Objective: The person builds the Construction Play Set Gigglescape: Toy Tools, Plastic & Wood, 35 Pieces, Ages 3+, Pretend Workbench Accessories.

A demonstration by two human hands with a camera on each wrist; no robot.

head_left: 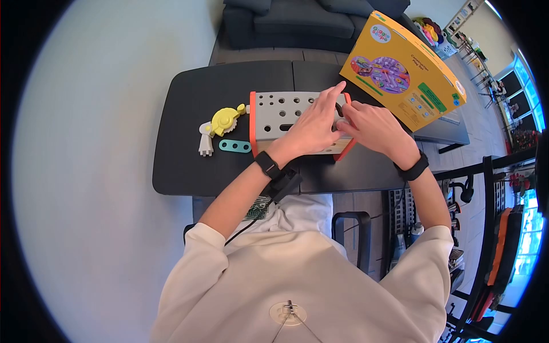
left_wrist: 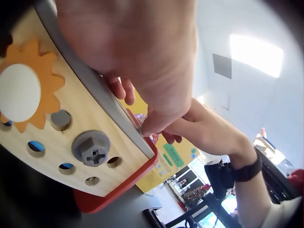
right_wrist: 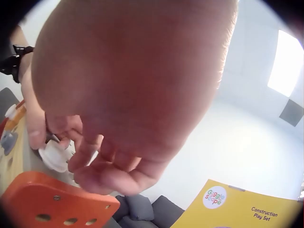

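Observation:
A toy workbench [head_left: 271, 119] with a grey, hole-studded top and red-orange ends stands on the table. Across the right part of its top lies my left hand [head_left: 311, 128], fingers stretched away from me and thumb close to the right hand. My right hand [head_left: 377, 128] reaches in from the right, its fingers curled at the bench's right end. Between the hands, the right wrist view shows a small white rounded piece [right_wrist: 54, 156], pinched by the right fingers and partly hidden by them. On the wooden side panel are a grey hex-head toy bolt [left_wrist: 91, 148] and an orange gear [left_wrist: 45, 90].
Left of the bench lie a yellow toy saw-like piece [head_left: 224, 120], a white claw-shaped piece [head_left: 206, 140] and a teal strip with holes [head_left: 235, 146]. A large yellow box [head_left: 406, 68] stands behind on the right. Beyond the black table [head_left: 189, 171] is a sofa [head_left: 303, 26].

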